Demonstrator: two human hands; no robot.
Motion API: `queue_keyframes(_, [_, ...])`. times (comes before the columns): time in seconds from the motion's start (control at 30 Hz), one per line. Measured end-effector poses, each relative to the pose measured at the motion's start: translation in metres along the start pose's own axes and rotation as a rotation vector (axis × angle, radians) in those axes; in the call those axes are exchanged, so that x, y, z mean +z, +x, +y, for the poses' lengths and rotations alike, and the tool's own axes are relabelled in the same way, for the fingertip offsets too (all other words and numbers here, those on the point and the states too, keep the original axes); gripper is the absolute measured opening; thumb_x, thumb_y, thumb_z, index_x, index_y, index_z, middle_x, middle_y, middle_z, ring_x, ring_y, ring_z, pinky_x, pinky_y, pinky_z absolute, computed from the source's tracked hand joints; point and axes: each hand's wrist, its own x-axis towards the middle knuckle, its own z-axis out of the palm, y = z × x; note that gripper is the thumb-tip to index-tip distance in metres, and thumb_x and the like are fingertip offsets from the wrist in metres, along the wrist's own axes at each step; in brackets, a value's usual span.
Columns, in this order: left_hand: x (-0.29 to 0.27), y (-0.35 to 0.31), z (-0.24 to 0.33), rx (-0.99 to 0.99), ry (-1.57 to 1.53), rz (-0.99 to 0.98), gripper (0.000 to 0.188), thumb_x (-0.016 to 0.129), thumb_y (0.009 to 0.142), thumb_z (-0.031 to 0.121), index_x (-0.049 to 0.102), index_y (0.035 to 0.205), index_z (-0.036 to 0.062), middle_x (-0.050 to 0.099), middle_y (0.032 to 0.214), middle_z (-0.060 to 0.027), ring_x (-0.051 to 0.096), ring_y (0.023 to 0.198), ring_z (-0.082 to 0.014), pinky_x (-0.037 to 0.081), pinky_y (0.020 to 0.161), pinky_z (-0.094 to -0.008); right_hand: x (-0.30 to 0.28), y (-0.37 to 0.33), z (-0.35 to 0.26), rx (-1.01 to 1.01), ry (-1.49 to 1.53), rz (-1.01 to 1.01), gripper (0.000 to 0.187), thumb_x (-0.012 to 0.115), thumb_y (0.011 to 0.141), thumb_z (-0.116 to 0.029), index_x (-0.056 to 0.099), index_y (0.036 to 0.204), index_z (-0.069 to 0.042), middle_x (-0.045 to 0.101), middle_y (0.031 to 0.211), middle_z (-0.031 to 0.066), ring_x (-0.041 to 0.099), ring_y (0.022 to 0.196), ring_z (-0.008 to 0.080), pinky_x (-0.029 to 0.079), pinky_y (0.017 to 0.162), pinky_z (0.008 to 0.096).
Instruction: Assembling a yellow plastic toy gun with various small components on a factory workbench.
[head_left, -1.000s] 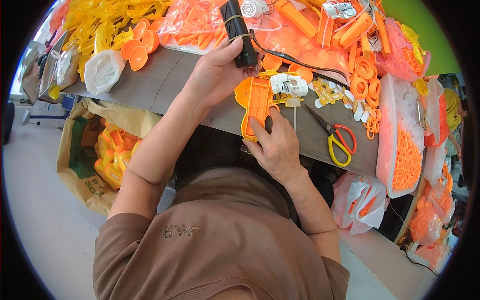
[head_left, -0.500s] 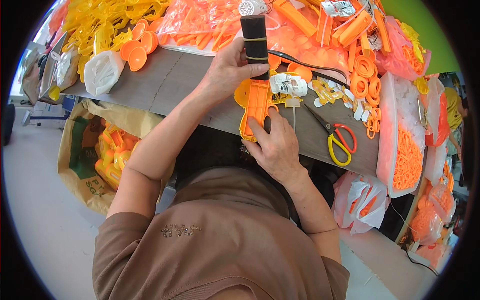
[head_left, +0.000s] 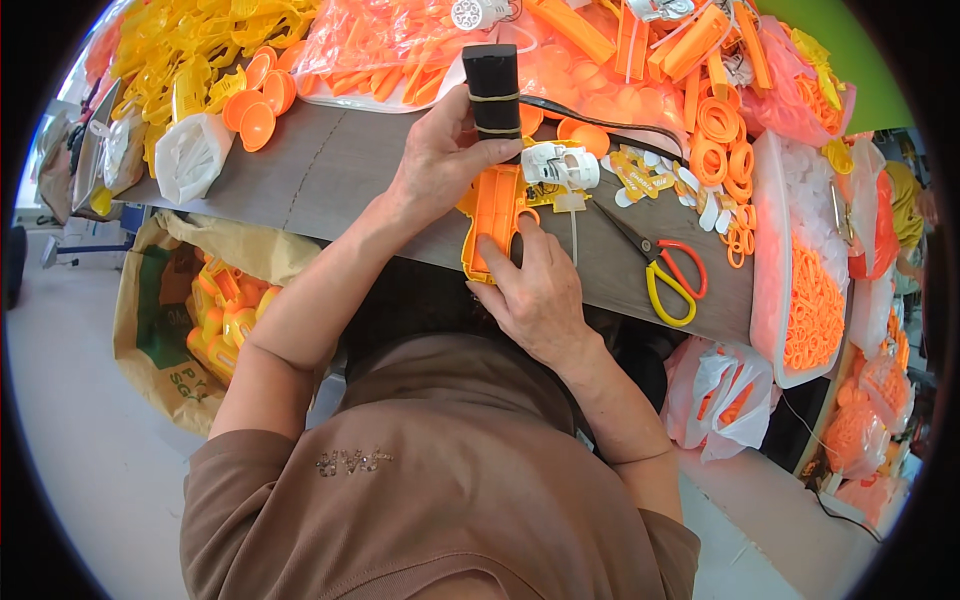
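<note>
My left hand is closed around a black rectangular block wound with rubber bands, held up with its lower end against an orange plastic toy shell. My right hand grips the near end of that shell, fingers curled over its edge and a small orange ring part. Beside the shell is a white mechanism with a thin clear tube hanging from it. Scissors with red and yellow handles lie on the grey table to the right. My palms are hidden.
Orange cups, yellow parts and bagged orange pieces cover the table's far side. A tub of orange links stands right. A paper bag of yellow-orange pieces is at lower left, a plastic bag at lower right.
The whole view has shifted slightly. My hands, with the black block and the shell, sit a little further left, and the block's top end has come lower. Both grips look the same.
</note>
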Motion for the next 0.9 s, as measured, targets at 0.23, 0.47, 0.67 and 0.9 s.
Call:
queue_keyframes(0.23, [0.0, -0.003, -0.007, 0.071, -0.126, -0.006, 0.034, 0.064, 0.082, -0.005, 0.05, 0.113, -0.0004, 0.062, 0.1, -0.007, 0.06, 0.094, -0.0139, 0.051, 0.086, -0.03, 0.005, -0.003, 0.001, -0.017, -0.004, 0.049, 0.052, 0.078, 0.066, -0.019, 0.06, 0.112, -0.004, 0.046, 0.113, 0.0254, 0.053, 0.084, 0.0307, 0.047, 0.072, 0.0368])
queue_keyframes(0.47, [0.002, -0.006, -0.009, 0.097, -0.177, 0.035, 0.036, 0.065, 0.082, -0.005, 0.05, 0.115, -0.0013, 0.061, 0.1, -0.006, 0.06, 0.092, -0.0126, 0.05, 0.085, -0.028, 0.007, -0.003, 0.003, -0.031, -0.004, 0.073, 0.05, 0.077, 0.067, -0.019, 0.059, 0.111, -0.005, 0.047, 0.114, 0.0264, 0.053, 0.079, 0.0287, 0.047, 0.07, 0.036])
queue_keyframes(0.67, [0.003, -0.005, -0.01, 0.109, -0.157, 0.057, 0.036, 0.064, 0.082, -0.006, 0.05, 0.115, -0.0033, 0.062, 0.099, -0.0076, 0.062, 0.091, -0.015, 0.051, 0.084, -0.03, 0.008, -0.004, 0.004, -0.022, -0.013, 0.081, 0.051, 0.077, 0.067, -0.02, 0.058, 0.112, -0.005, 0.047, 0.113, 0.0276, 0.053, 0.077, 0.0276, 0.046, 0.069, 0.0352])
queue_keyframes(0.9, [0.002, -0.006, -0.011, 0.086, -0.161, 0.063, 0.034, 0.065, 0.081, -0.006, 0.051, 0.113, -0.0028, 0.064, 0.097, -0.0088, 0.063, 0.09, -0.016, 0.052, 0.082, -0.0296, 0.008, -0.003, 0.004, -0.03, -0.019, 0.076, 0.052, 0.077, 0.067, -0.022, 0.057, 0.113, -0.006, 0.047, 0.113, 0.0272, 0.052, 0.078, 0.0265, 0.045, 0.068, 0.0339])
